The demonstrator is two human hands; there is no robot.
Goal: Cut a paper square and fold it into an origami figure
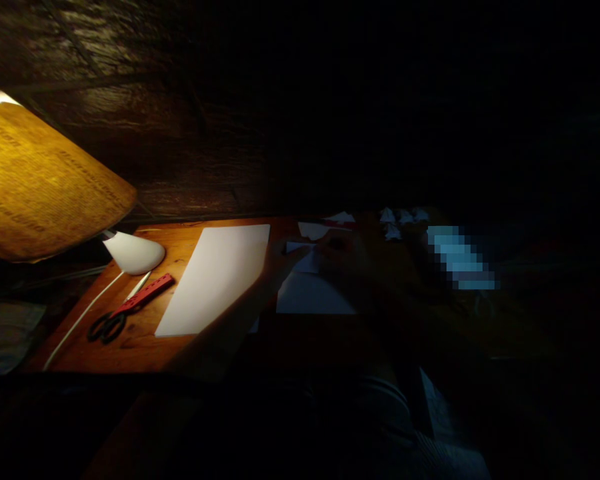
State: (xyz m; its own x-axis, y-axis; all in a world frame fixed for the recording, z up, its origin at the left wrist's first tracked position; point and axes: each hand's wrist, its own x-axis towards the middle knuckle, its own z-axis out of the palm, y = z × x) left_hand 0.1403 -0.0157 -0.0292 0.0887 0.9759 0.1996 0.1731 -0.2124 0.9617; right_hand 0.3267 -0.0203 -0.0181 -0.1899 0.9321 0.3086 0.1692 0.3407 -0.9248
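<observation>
Between my two hands a small folded piece of white paper (pixel 306 260) is held up over the middle of the table. My left hand (pixel 283 259) grips its left side, thumb on top. On its right side, in deep shadow, are the closed fingers of my right hand (pixel 339 251). Below the hands lies a white sheet of paper (pixel 315 297) on the wooden table (pixel 145 353). To the left rests a larger white sheet or stack of paper (pixel 215 280). Beyond the hands are more white paper pieces (pixel 313 231).
A lamp (pixel 135 253) with a yellow shade stands at the left, its cord running forward. Scissors (pixel 107 327) with black handles and a red strip with holes (pixel 147 292) lie nearby. Several small folded paper shapes (pixel 393 231) sit back right, near a pixelated bright screen (pixel 460 260).
</observation>
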